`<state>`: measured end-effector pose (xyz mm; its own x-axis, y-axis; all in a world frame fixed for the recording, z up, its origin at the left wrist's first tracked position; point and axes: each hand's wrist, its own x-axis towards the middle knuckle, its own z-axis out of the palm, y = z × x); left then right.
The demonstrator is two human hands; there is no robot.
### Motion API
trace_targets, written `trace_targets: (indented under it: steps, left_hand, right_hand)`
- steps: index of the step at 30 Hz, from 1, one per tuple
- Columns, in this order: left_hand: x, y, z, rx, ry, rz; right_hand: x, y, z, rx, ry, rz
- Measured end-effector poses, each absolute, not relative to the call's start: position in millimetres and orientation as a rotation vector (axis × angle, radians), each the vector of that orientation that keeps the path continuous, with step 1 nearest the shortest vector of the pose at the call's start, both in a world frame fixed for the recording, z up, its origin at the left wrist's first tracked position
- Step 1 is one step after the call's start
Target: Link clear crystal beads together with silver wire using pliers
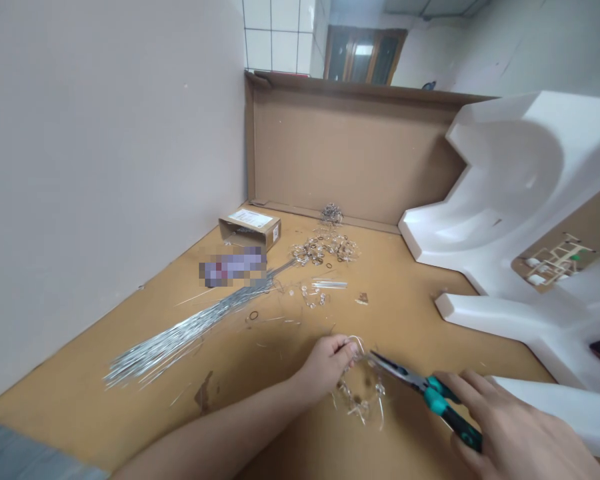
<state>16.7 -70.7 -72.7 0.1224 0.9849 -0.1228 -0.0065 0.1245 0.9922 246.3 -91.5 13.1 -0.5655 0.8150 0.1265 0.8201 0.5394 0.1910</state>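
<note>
Between the thumb and fingers of my left hand (pixel 330 363) is pinched a loop of thin wire strung with clear beads (pixel 359 405). Loose wire ends stick out of the loop, which hangs below the fingers. My right hand (pixel 510 427) is closed around the green and black handles of needle-nose pliers (pixel 420 383). The pliers' jaws point left and lie close to the wire by my left fingertips; whether they touch it I cannot tell. Left of my hands lies a bundle of straight silver wires (pixel 190 330) on the tan tabletop (pixel 260 360).
Behind the wires stands an open cardboard box (pixel 253 230), with a blurred purple packet (pixel 233 267) before it. Bead and wire pieces (pixel 325 249) and small dark rings (pixel 253 315) are scattered centrally. A cardboard panel (pixel 350 147) closes the back; a white moulded piece (pixel 510 173) stands right.
</note>
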Motion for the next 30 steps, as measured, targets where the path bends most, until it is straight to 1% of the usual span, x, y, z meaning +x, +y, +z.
trace_targets:
  steps: [2, 4, 6, 9, 15, 21, 26, 30]
  left_hand:
    - [12.5, -66.0, -75.1, 1.046, 1.142, 1.024]
    - [8.3, -62.6, -76.0, 0.975, 1.085, 1.022]
    - [5.4, -61.0, -76.6, 0.942, 1.027, 1.028]
    - [4.4, -60.8, -78.4, 0.900, 0.942, 1.027]
    - [6.0, -61.4, -81.3, 0.863, 0.862, 1.001]
    - [7.1, -59.6, -84.7, 0.827, 0.850, 1.012]
    - [6.6, -56.9, -80.8, 0.750, 0.856, 1.026]
    - [1.5, -54.8, -75.2, 0.734, 0.841, 1.100]
  right_hand:
    - [242.2, -84.5, 14.3, -1.671, -2.656, -0.176]
    - [237.2, -74.9, 11.1, -1.890, -2.544, -0.062]
    - [231.7, -65.1, 2.1, -2.039, -2.444, 0.001]
    - [224.0, -54.3, -21.0, -2.122, -2.371, 0.037]
    - [215.5, -47.1, -64.3, -1.969, -2.269, -0.129]
    - [212.2, -43.2, -75.8, -1.915, -2.182, -0.068]
    - [210.6, -40.2, -69.5, -1.793, -2.052, 0.145]
    - [198.2, -36.4, -59.5, -1.635, -1.918, 0.537]
